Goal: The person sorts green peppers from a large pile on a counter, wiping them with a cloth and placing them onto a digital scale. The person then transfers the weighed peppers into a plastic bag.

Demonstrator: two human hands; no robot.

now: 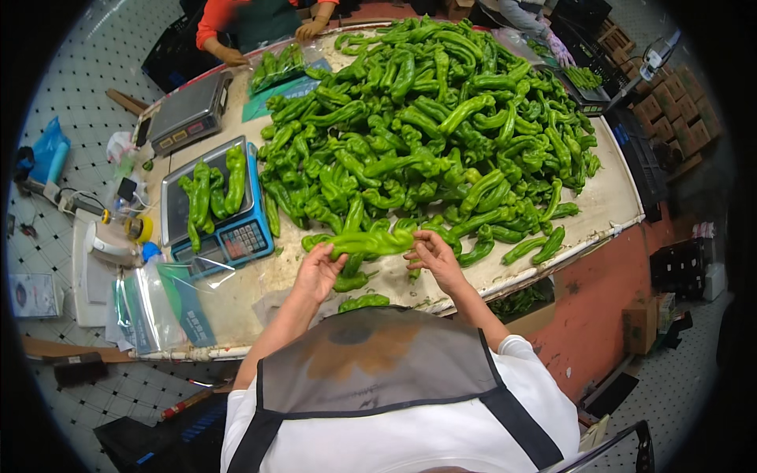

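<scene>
A long, wrinkled green pepper (372, 243) lies level between my two hands, above the near edge of the pepper pile. My left hand (316, 273) pinches its left end between thumb and fingers. At the other end, the fingertips of my right hand (436, 260) close about the tip. Beyond them a large heap of green peppers (414, 130) covers much of the table (615, 177). One loose pepper (364, 302) rests close to my apron (355, 360). To the left, several peppers (202, 192) lie on the pan of a blue digital scale (245, 236).
Clear plastic bags (159, 307) with printing lie at the front left. A second scale (192, 112) and a filled bag of peppers (278, 68) stand farther back. Across the table is a gloved person (260, 29); another gloved hand (559, 50) is at a scale, far right.
</scene>
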